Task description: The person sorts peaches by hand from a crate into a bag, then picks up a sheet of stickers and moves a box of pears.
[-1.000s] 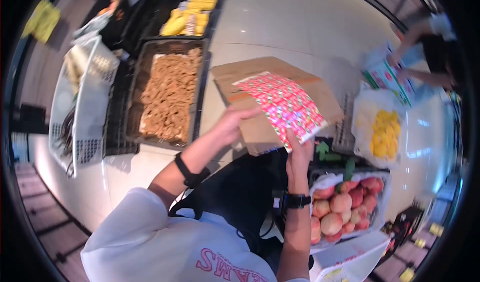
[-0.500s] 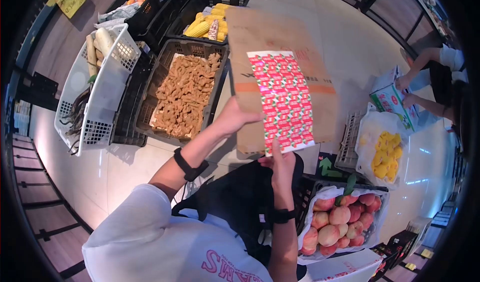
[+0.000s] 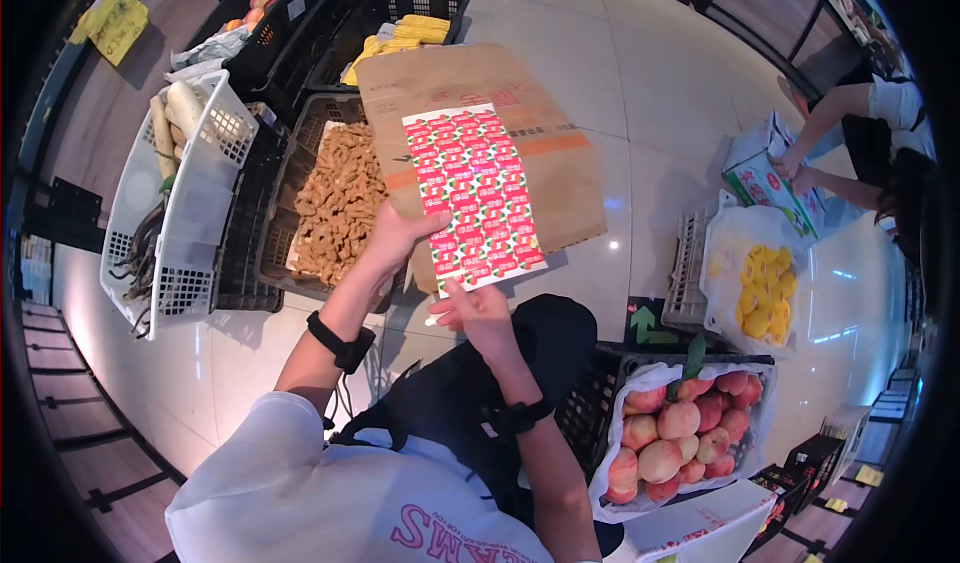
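cardboard and sticker sheet have shifted toward the ginger crate, still being handled together. left hand clasps both; right hand seemingly pinches the sheet.

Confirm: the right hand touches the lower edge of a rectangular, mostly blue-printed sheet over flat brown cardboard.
Not blue: the head view shows the right hand touching the lower edge of a rectangular, mostly red-printed sheet over flat brown cardboard.

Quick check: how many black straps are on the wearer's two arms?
2. The first strap is on the left forearm, behind the left hand; the second strap is on the right forearm, behind the right hand. Another could hide under the white shirt.
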A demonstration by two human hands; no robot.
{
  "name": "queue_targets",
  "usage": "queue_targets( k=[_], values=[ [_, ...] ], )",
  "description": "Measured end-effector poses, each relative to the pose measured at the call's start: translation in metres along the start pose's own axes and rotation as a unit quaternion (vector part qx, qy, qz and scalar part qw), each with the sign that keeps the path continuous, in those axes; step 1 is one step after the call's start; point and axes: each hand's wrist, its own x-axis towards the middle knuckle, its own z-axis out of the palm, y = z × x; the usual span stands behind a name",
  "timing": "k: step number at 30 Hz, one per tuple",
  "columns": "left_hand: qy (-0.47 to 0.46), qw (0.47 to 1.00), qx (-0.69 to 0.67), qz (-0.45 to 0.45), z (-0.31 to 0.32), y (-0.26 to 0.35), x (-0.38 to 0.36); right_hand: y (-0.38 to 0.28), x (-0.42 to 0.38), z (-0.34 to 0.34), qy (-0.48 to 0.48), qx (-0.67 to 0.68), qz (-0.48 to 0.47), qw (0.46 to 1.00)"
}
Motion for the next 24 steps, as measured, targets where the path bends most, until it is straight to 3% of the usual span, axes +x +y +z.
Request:
queue_targets(
  k=[4, 9, 13, 16, 17, 19, 21, 23, 24],
  values=[
    [0.048, 0.999, -0.011, 0.006, -0.028, 0.002, 0.001, 0.003, -0.01, -0.002, -0.05, 0.005, -0.006, 0.999],
    [0.11, 0.994, -0.004, -0.014, -0.112, -0.008, 0.005, -0.021, -0.025, -0.014, -0.028, 0.015, -0.054, 0.998],
    [0.14, 0.976, -0.082, -0.144, -0.162, -0.013, -0.027, -0.033, -0.04, -0.033, 0.001, 0.06, -0.119, 0.991],
    [0.051, 0.972, -0.134, -0.188, -0.233, -0.066, -0.039, -0.038, -0.051, -0.049, 0.01, 0.078, -0.147, 0.986],
    [0.06, 0.959, -0.147, -0.233, -0.257, -0.091, -0.031, -0.049, -0.063, -0.055, 0.029, 0.074, -0.15, 0.986],
    [0.091, 0.965, -0.026, -0.243, -0.237, -0.087, -0.042, -0.051, -0.076, -0.067, 0.054, 0.085, -0.181, 0.978],
    [0.086, 0.958, -0.003, -0.273, -0.252, -0.102, -0.037, -0.057, -0.092, -0.078, 0.082, 0.093, -0.193, 0.973],
    [0.137, 0.929, 0.155, -0.306, -0.254, -0.094, -0.029, -0.061, -0.112, -0.09, 0.1, 0.101, -0.206, 0.968],
    [0.146, 0.91, 0.299, -0.248, -0.263, -0.098, -0.019, -0.06, -0.123, -0.096, 0.108, 0.106, -0.212, 0.966]
  ],
)
